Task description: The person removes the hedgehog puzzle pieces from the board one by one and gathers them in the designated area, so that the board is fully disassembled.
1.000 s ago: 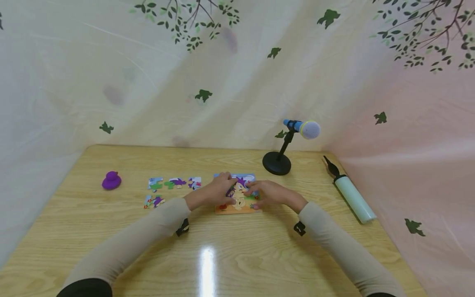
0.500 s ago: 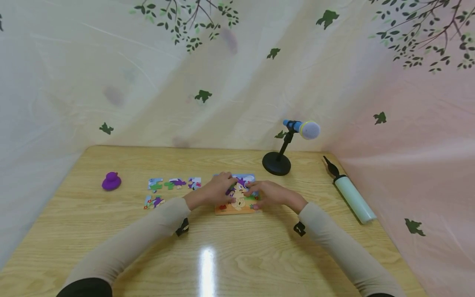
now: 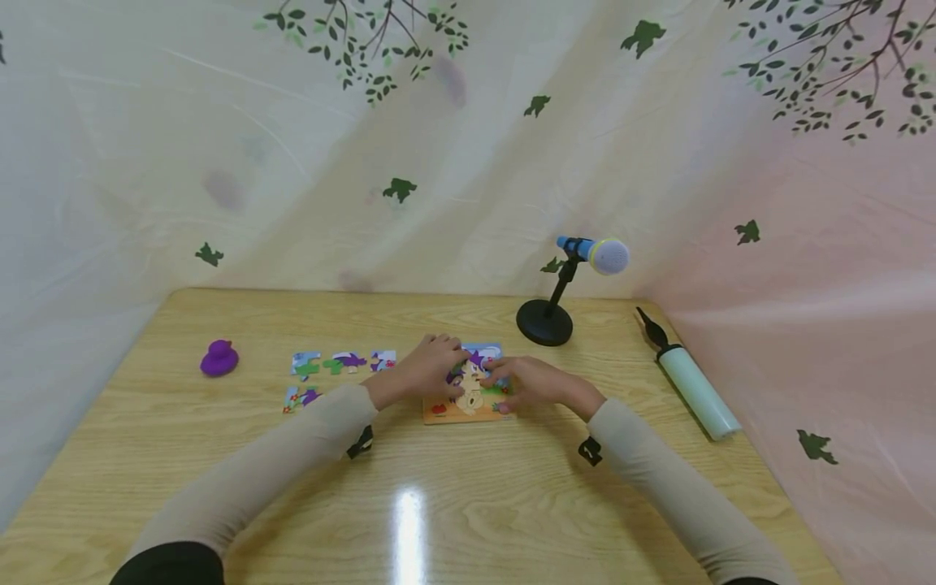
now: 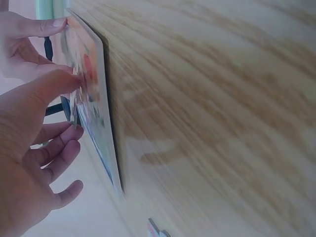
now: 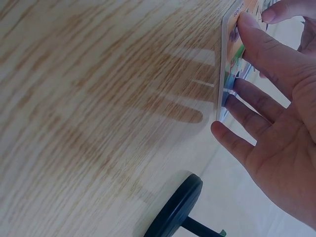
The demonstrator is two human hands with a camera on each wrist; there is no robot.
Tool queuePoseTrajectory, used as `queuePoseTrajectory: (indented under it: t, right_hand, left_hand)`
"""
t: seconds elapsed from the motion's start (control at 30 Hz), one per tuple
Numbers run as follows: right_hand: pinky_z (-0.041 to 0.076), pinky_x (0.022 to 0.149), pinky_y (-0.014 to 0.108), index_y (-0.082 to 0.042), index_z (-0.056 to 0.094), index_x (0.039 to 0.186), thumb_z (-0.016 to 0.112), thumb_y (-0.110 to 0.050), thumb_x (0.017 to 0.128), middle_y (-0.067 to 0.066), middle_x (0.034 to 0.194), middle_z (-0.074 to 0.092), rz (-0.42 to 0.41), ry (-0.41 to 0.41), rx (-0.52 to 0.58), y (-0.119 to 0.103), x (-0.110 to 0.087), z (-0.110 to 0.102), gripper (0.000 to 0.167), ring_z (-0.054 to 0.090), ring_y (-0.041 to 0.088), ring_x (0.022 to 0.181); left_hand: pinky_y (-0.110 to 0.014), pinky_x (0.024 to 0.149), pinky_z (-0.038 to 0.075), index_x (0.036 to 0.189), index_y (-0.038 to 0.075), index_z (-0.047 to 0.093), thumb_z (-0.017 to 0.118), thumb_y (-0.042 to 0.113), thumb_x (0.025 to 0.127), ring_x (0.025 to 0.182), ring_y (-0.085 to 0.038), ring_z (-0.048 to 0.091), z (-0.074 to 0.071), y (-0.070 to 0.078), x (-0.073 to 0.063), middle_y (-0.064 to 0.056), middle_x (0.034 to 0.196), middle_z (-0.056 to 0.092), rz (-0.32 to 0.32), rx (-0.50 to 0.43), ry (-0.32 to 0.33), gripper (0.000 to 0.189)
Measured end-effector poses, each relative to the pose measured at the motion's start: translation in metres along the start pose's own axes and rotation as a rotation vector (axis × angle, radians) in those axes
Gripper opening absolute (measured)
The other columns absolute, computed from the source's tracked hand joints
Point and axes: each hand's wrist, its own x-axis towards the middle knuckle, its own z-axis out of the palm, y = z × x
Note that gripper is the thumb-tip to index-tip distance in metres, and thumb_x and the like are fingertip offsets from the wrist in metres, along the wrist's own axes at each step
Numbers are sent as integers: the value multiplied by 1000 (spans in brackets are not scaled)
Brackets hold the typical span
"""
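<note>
Laid out from the head: flat on the desk [image 3: 468,520], the puzzle board [image 3: 448,415]; left of the board, a row of three loose pieces [image 3: 346,361], with a fourth piece [image 3: 298,399] below the leftmost; farther left of the board, a purple duck [image 3: 219,359]. Behind the board to the right, a microphone [image 3: 608,256] on a black stand [image 3: 544,322]; well to the right of the board, a mint-green pump [image 3: 700,390]. Clearer from the left wrist: a thin edge over the board, apparently a puzzle piece [image 4: 73,111]. Inside the board's frame, a purple-haired figure, partly covered by fingers. With the left hand [image 3: 424,370], pinching that edge between thumb and fingers, other fingers loosely parted. With the right hand [image 3: 539,382], fingers spread, touching the board's right side, thumb on the face near the lower corner.
</note>
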Motion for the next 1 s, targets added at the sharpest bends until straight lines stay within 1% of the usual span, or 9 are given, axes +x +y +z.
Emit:
queuePoseTrajectory:
  t: [0.1, 0.2, 0.33, 0.53, 0.63, 0.83, 1.0]
  right_hand:
    - [33, 119, 57, -9, 65, 137, 76, -21, 91, 17, 158, 44, 4, -1, -1, 0, 0, 0, 48, 39, 40, 148]
    - [33, 119, 57, -10, 64, 138, 76, -21, 92, 17, 158, 44, 10, -5, -3, -1, 1, 0, 49, 39, 40, 148]
    - [33, 119, 58, -9, 63, 139, 76, -21, 92, 18, 159, 43, 12, -10, -5, -2, 0, 0, 50, 38, 41, 148]
    - [33, 119, 57, -9, 63, 139, 76, -21, 92, 18, 159, 43, 6, -4, -3, -1, 0, 0, 51, 38, 40, 148]
    - [33, 119, 58, -9, 62, 139, 76, -22, 92, 18, 159, 43, 3, -2, -6, 0, 0, 0, 51, 38, 41, 148]
    - [33, 119, 57, -10, 62, 140, 76, -22, 92, 18, 159, 42, 4, -3, -24, 0, 1, 0, 51, 38, 41, 148]
    - [32, 119, 58, -9, 63, 138, 76, -22, 92, 18, 159, 43, 5, -6, -15, -1, 0, 0, 50, 38, 41, 148]
  left_hand:
    - [-56, 114, 38, 141, 5, 58, 73, 42, 90, 125, -32, 53, 2, -2, 1, -14, 134, 60, 15, 44, 12, 65]
    - [-57, 113, 39, 141, 6, 58, 72, 44, 90, 124, -32, 54, 3, -4, 2, -14, 135, 60, 18, 74, 18, 65]
    - [-57, 112, 40, 140, 6, 59, 72, 44, 89, 124, -31, 54, 5, -6, 1, -14, 136, 60, 19, 83, 26, 65]
    - [-56, 110, 42, 137, 6, 60, 73, 46, 87, 122, -31, 53, 5, -9, -2, -13, 130, 59, 31, 96, 38, 65]
    - [-57, 111, 42, 137, 6, 60, 74, 46, 86, 123, -31, 53, 5, -9, -6, -14, 131, 58, 40, 98, 42, 66]
    - [-58, 110, 42, 136, 5, 61, 76, 43, 86, 121, -31, 54, 3, -13, -16, -14, 132, 60, 68, 90, 80, 65]
    - [-57, 110, 43, 135, 7, 62, 76, 42, 85, 120, -30, 55, 3, -19, -26, -14, 130, 61, 68, 75, 107, 63]
